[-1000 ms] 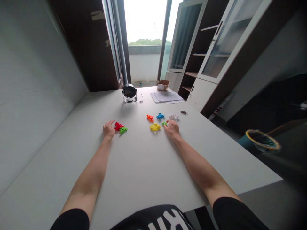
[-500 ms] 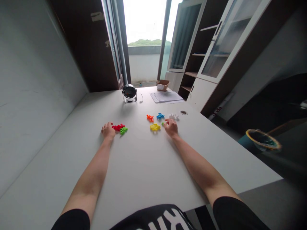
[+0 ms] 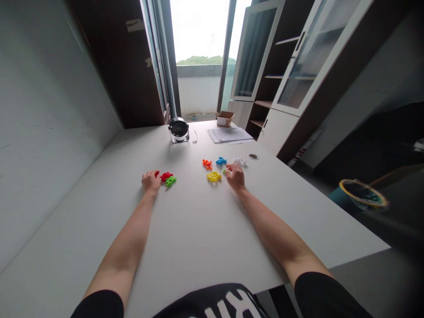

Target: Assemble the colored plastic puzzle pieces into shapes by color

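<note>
My left hand (image 3: 151, 181) pinches a small red piece (image 3: 157, 174) at its fingertips, just left of a pile of red plastic pieces (image 3: 166, 176). Light green pieces (image 3: 171, 181) lie against the front of that pile. On the right, my right hand (image 3: 236, 178) is closed, with a small green piece (image 3: 224, 171) at its fingertips. Yellow pieces (image 3: 213, 176) sit to the left of this hand. Behind lie orange pieces (image 3: 207, 164), blue pieces (image 3: 221, 161) and white pieces (image 3: 240, 162), the white ones partly hidden by my fingers.
A white ring, like a tape roll (image 3: 253, 157), lies right of the white pieces. Farther back are papers (image 3: 230, 134), an open cardboard box (image 3: 225, 118) and a round black device on a stand (image 3: 179, 129). A wall (image 3: 49, 128) borders the white table (image 3: 192, 238) on the left.
My left hand has drawn slightly toward me and to the right, and a red piece now shows between its fingers, apart from the red pile. My right hand has barely moved.
</note>
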A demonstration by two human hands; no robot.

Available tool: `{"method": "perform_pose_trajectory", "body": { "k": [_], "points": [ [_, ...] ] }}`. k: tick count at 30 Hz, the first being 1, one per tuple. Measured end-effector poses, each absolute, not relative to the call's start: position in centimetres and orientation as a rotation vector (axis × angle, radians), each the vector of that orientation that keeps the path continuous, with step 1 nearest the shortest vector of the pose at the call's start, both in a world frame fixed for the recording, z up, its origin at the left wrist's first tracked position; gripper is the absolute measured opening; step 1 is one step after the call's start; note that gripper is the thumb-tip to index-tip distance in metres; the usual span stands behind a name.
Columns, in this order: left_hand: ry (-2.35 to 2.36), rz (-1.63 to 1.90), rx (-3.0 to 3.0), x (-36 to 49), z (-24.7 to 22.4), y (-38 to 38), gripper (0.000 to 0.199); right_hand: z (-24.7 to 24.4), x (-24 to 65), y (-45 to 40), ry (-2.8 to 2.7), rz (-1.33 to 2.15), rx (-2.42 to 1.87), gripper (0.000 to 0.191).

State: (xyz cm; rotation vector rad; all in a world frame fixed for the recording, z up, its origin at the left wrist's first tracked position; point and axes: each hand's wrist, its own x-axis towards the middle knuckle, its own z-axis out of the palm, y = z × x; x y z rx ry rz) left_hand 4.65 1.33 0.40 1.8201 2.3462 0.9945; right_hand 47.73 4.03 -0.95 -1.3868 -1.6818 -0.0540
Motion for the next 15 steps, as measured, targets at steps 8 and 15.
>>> {"method": "perform_pose_trajectory", "body": {
  "k": [8,15],
  "points": [
    [1.81,1.348,1.917,10.1,3.0,-0.7,0.029,0.2,46.6,2.8,-1.758,-0.141,-1.327,0.017],
    [1.521,1.186,1.793,15.1,2.7,-2.1,0.024,2.2,44.6,0.6,-1.956,-0.201,-1.206,0.015]
  ]
}}
